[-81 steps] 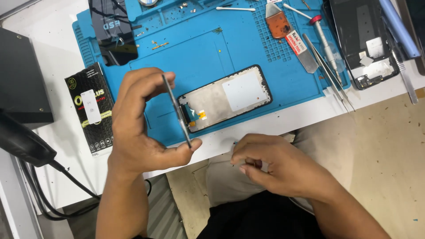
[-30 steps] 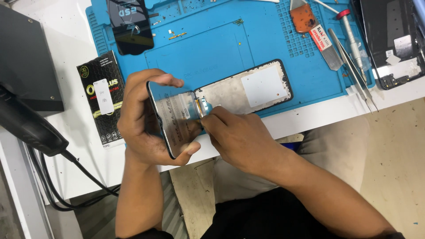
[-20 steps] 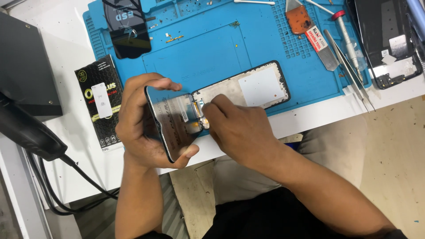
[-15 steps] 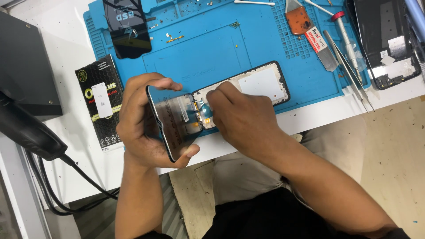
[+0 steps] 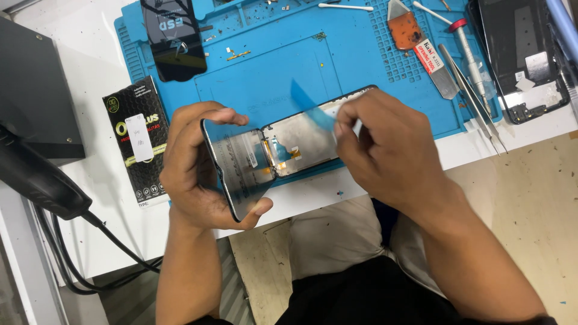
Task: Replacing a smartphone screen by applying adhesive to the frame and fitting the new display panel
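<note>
My left hand [image 5: 191, 180] grips a thin phone display panel [image 5: 239, 170] by its long edges, tilted with its back side towards me, just above the table's front edge. My right hand [image 5: 391, 150] pinches a translucent blue film strip [image 5: 310, 108] between thumb and fingertips, stretched up and to the right of the panel. Under both hands an open phone frame [image 5: 301, 144] lies on the blue work mat [image 5: 271, 66], with an orange flex cable showing near its left end.
On the mat: a black glass screen [image 5: 174, 39] at the top left, an orange-handled opening tool [image 5: 415, 36], a screwdriver [image 5: 471, 57] and tweezers [image 5: 484, 111] on the right. A black phone shell [image 5: 521, 57] lies far right. A black packet [image 5: 135, 144], a dark box [image 5: 33, 96] and a cable sit at left.
My right hand has drawn away from the panel to the right, lifting the blue film with it. My left hand keeps holding the panel in place.
</note>
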